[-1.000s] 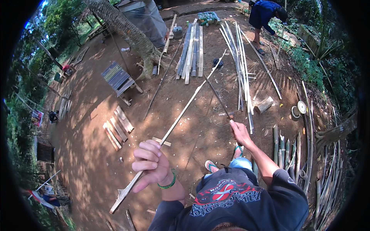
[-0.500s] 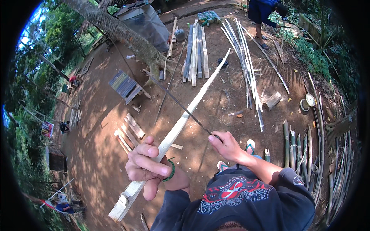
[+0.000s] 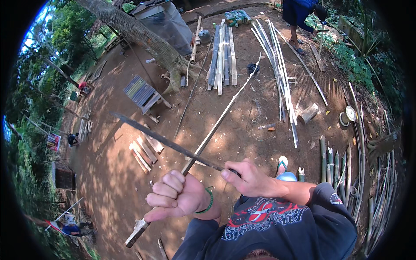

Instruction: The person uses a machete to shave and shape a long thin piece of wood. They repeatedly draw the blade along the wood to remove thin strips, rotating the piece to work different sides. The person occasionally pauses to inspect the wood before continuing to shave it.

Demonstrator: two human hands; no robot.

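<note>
My left hand [image 3: 180,195], closed in a fist with a green cord round its wrist, grips a long split-bamboo strip [image 3: 222,113] near its thick lower end. The strip slants up and away to the right, narrow edge uppermost, tapering to a thin far tip. Closed round a short dark handle, my right hand [image 3: 251,177] holds a machete [image 3: 158,138]. Its long dark blade points to the upper left and crosses over the strip just beyond my left fist. I cannot tell whether the blade touches the strip.
Split bamboo slats [image 3: 222,56] and long thin strips [image 3: 277,65] lie ahead on the dirt. Short pale pieces [image 3: 145,149] lie left of my hands, beyond them a low slatted stand [image 3: 143,93]. Bamboo poles [image 3: 323,160] lie at right, near a cut log [image 3: 308,113]. Another person [image 3: 299,17] stands far right.
The strip has turned from its broad pale face to its narrow edge. My left fingers have closed round it. The machete has swung lower and nearer, its blade now showing broader.
</note>
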